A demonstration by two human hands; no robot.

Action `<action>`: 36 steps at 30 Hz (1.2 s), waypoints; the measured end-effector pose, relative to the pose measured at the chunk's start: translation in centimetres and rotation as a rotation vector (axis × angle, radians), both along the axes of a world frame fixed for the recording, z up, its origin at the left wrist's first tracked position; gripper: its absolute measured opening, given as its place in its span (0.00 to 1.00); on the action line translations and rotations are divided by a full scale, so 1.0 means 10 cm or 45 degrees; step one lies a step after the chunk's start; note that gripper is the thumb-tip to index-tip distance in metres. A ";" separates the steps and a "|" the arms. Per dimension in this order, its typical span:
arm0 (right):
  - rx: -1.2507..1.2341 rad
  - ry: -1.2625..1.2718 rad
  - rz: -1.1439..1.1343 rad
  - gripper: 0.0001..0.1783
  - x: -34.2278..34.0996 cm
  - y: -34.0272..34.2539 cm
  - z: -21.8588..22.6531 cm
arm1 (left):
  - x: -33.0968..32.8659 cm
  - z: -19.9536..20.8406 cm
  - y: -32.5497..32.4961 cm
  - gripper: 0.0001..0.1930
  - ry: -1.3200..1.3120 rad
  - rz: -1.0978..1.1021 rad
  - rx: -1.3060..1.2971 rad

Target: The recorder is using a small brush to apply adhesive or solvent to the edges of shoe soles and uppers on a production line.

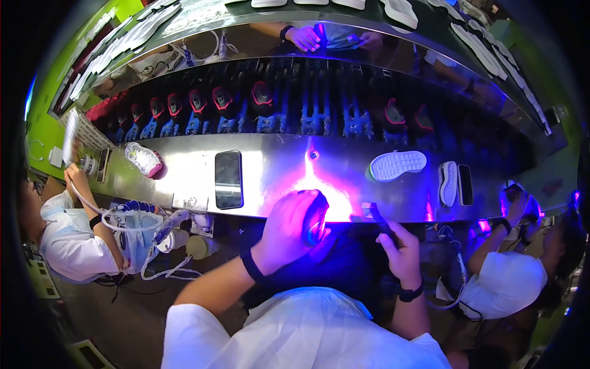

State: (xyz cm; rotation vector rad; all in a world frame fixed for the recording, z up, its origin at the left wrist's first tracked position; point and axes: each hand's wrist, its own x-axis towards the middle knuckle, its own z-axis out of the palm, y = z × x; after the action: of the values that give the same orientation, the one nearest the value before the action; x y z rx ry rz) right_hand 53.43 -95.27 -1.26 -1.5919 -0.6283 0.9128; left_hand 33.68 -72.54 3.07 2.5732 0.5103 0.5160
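My left hand [284, 226] is wrapped round a dark shoe upper [315, 218] at the near edge of the metal bench, under a bright purple light. Much of the shoe is hidden behind my fingers. To the right, my right hand [402, 253] grips a small brush [382, 224] by its dark handle. The brush's pale bristle end points up and left toward the bench edge, apart from the shoe. Beyond the brush, a white shoe sole [398, 166] lies on the bench with its tread side up.
A black phone [228, 179] and a light shoe [143, 160] lie on the bench [270, 150] to the left. A narrow white sole [448, 183] and another phone [466, 184] are at right. Red-edged shoe parts hang on a rack [316, 111] behind. Co-workers sit on both sides.
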 end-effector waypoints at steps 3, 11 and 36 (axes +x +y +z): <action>-0.064 -0.108 0.102 0.22 -0.05 0.14 -0.09 | -0.31 -0.06 -0.35 0.47 -0.013 0.041 0.051; -0.086 -0.244 0.314 0.22 -0.21 0.50 -0.49 | -0.65 -0.28 -0.66 0.35 0.055 -0.014 0.005; -0.089 0.120 0.445 0.24 -0.35 -0.27 -0.22 | -0.52 -0.20 -0.64 0.36 0.261 -0.238 0.067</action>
State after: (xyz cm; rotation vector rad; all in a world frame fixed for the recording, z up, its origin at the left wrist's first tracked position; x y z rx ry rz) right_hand 49.95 -97.96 -3.43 -1.5155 -0.8309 1.2718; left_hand 28.44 -78.91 1.03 2.7047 0.3224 0.2047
